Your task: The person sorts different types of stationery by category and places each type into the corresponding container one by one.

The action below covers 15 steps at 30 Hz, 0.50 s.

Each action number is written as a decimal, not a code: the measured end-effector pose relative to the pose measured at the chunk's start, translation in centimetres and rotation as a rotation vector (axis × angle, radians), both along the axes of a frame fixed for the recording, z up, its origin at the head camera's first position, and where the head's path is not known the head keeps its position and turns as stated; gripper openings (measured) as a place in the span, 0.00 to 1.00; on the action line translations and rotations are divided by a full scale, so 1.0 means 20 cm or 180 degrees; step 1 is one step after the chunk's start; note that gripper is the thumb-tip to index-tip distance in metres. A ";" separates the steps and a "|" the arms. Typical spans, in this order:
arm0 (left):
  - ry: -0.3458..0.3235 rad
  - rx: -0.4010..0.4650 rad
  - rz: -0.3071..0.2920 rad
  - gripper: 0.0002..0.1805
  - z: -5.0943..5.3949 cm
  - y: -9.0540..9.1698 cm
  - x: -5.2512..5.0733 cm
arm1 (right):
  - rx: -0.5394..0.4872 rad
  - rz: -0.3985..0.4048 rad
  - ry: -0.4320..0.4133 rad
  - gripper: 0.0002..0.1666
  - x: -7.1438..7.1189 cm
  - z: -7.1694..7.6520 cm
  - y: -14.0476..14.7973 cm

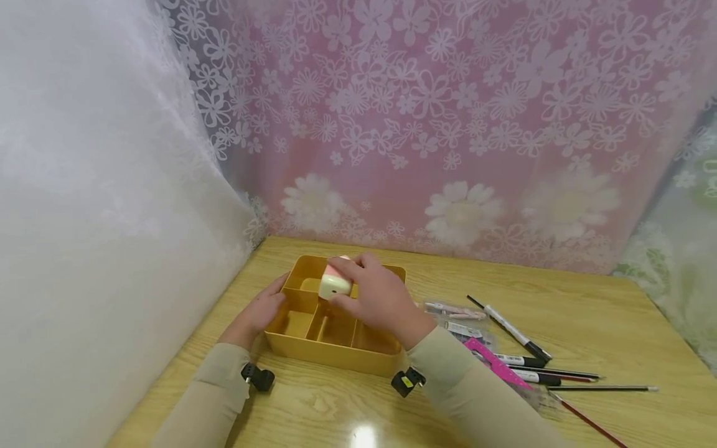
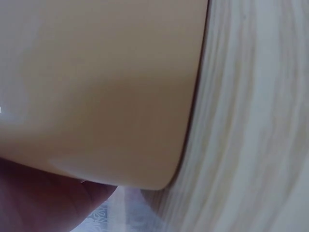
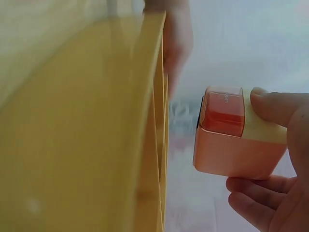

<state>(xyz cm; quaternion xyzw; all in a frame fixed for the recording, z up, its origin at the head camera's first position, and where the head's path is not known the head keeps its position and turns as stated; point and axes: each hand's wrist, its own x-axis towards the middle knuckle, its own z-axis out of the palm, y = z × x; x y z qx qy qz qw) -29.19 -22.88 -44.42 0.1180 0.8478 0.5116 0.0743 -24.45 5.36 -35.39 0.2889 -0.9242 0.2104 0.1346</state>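
Note:
A yellow divided box stands on the wooden table. My left hand rests against its left side, with the thumb at the rim; in the left wrist view part of that hand shows beside the box wall. Above the compartments, my right hand holds a small pink and cream block-shaped object. The right wrist view shows the object pinched between thumb and fingers of the right hand, apart from the box wall.
Right of the box lie a pink ruler, clear packets, a white and black marker, more markers and several thin pencils or brushes. A white curtain hangs at the left, a pink floral one behind the table.

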 end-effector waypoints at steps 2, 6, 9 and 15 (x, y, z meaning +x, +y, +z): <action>-0.0023 0.0027 0.0035 0.34 0.00 -0.01 0.00 | -0.0008 0.0115 -0.0057 0.41 0.02 -0.01 -0.07; -0.0047 0.0113 0.0025 0.33 -0.01 -0.02 0.01 | 0.0019 0.0266 -0.0101 0.41 0.04 -0.03 -0.19; -0.0088 0.0223 -0.0054 0.31 -0.01 -0.01 0.01 | 0.0044 0.0289 -0.0095 0.41 0.06 -0.06 -0.25; -0.0373 0.0579 -0.0129 0.32 -0.02 -0.01 0.02 | 0.0117 0.0273 0.0024 0.40 0.07 -0.10 -0.34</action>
